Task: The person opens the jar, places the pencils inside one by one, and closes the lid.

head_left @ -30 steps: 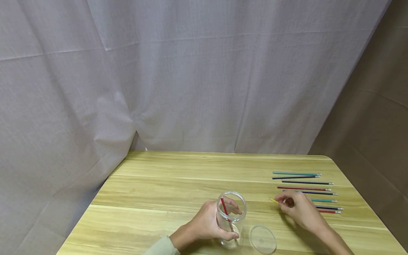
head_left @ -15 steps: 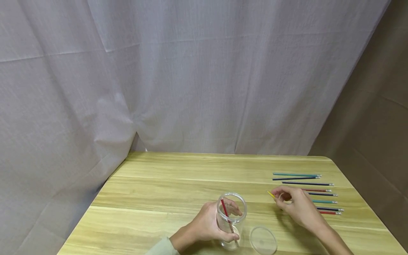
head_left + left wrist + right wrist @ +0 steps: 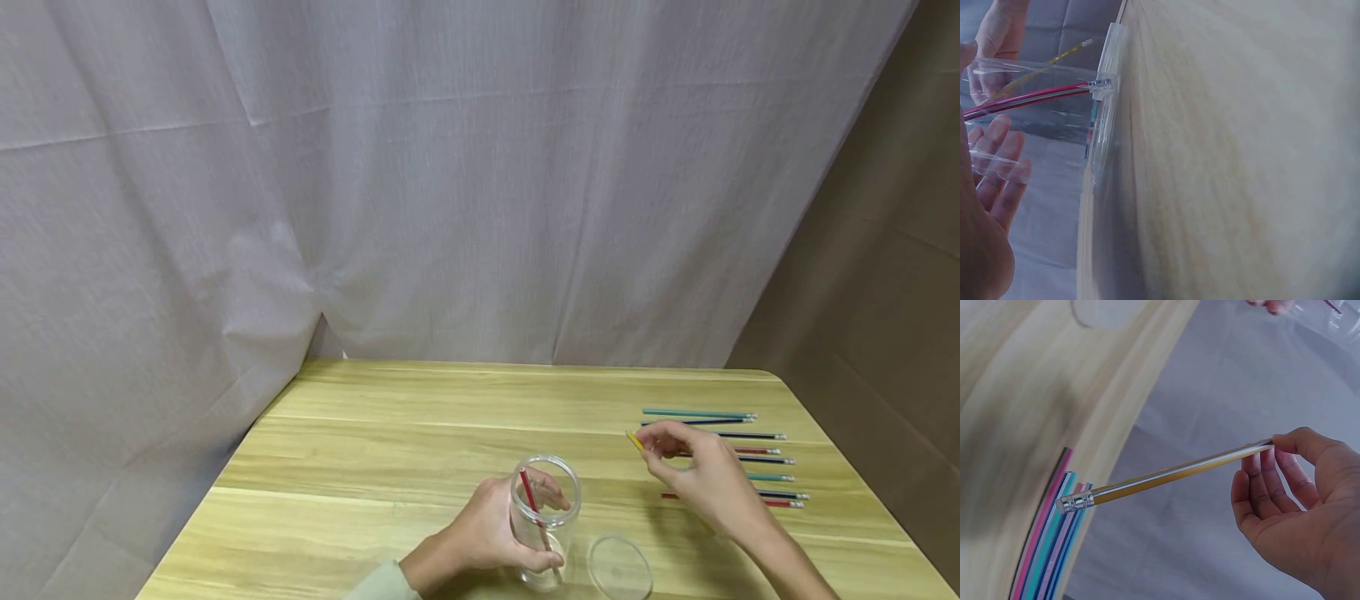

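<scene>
My left hand (image 3: 491,521) grips a clear plastic jar (image 3: 546,515) from its left side, the jar upright on the table. Inside it leans a red pencil (image 3: 528,490), whose eraser end rests at the bottom in the left wrist view. Off to the right, my right hand (image 3: 701,471) pinches a yellow pencil (image 3: 1179,475) near one end between thumb and fingertips. That pencil is held above the table, its white eraser end pointing away from the hand in the right wrist view. In the head view the hand hides most of it.
Several green, dark blue and red pencils (image 3: 697,413) lie roughly parallel on the right of the wooden table (image 3: 360,442), partly behind my right hand. A clear round lid (image 3: 620,568) lies just right of the jar. Grey curtains (image 3: 450,208) hang behind the table.
My right hand has lifted the yellow pencil and moved slightly away from me, uncovering part of the nearest red pencil. The left hand and jar stay in place.
</scene>
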`<move>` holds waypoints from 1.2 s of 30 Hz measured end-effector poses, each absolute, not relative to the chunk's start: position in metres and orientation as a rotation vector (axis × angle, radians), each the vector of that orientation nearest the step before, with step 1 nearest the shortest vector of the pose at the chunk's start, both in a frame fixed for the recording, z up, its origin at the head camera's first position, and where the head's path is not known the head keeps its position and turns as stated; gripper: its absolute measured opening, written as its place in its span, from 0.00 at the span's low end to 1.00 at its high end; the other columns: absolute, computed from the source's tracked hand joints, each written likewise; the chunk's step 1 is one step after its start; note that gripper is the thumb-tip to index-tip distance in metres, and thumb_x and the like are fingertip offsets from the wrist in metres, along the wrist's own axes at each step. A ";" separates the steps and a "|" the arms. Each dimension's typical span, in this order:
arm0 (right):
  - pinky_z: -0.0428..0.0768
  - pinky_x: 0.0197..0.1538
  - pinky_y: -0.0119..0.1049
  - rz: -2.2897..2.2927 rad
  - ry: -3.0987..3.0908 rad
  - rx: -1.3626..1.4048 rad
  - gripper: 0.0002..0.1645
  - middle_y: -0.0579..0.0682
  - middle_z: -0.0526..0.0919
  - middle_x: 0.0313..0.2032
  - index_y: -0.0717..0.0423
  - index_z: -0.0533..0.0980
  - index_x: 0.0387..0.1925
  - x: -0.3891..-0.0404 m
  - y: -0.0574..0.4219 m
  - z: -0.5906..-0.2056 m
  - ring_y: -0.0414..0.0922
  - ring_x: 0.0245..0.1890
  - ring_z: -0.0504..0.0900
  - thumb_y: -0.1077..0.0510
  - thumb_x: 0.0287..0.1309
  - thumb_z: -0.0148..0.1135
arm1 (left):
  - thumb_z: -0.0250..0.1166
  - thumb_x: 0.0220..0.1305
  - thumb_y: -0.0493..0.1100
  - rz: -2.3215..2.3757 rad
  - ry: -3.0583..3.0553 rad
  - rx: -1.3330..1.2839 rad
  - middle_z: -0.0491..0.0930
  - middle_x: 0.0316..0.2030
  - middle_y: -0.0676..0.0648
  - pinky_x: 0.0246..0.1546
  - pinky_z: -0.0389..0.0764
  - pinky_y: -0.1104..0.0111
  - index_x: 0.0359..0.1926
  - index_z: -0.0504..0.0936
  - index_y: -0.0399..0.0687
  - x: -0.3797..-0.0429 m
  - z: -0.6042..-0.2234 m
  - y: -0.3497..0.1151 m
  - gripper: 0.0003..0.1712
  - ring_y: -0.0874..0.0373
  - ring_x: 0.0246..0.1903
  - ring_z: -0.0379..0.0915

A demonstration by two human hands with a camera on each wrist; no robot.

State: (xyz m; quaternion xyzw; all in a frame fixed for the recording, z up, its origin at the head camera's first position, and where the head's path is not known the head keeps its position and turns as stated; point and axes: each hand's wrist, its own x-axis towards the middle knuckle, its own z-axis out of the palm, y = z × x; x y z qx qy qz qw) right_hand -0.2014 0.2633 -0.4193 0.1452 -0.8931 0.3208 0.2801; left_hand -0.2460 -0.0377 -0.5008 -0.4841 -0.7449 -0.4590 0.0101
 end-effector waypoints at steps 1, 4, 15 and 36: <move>0.75 0.42 0.19 0.859 -2.391 0.388 0.19 0.35 0.88 0.30 0.47 0.87 0.40 -0.201 0.262 -0.417 0.31 0.32 0.84 0.72 0.51 0.78 | 0.86 0.48 0.50 -1.435 -2.323 -1.512 0.87 0.52 0.65 0.49 0.81 0.78 0.60 0.74 0.61 -0.246 -0.501 -0.038 0.40 0.74 0.50 0.81; 0.74 0.43 0.19 0.866 -2.398 0.380 0.17 0.33 0.87 0.30 0.46 0.87 0.40 -0.199 0.259 -0.411 0.31 0.32 0.84 0.70 0.53 0.78 | 0.86 0.48 0.49 -1.410 -2.299 -1.519 0.87 0.51 0.65 0.47 0.81 0.79 0.60 0.75 0.58 -0.246 -0.502 -0.037 0.40 0.76 0.50 0.81; 0.80 0.42 0.21 0.974 -2.373 0.413 0.17 0.34 0.86 0.30 0.47 0.86 0.39 -0.193 0.247 -0.394 0.33 0.32 0.84 0.71 0.56 0.76 | 0.86 0.48 0.48 -1.377 -2.283 -1.520 0.87 0.51 0.65 0.46 0.81 0.79 0.59 0.75 0.57 -0.244 -0.502 -0.037 0.39 0.75 0.49 0.81; 0.82 0.43 0.23 1.234 -2.302 0.367 0.11 0.44 0.90 0.37 0.58 0.84 0.44 -0.185 0.231 -0.365 0.35 0.37 0.87 0.70 0.62 0.72 | 0.86 0.48 0.50 -1.423 -2.315 -1.519 0.87 0.51 0.65 0.47 0.81 0.79 0.60 0.75 0.59 -0.246 -0.500 -0.038 0.40 0.75 0.49 0.80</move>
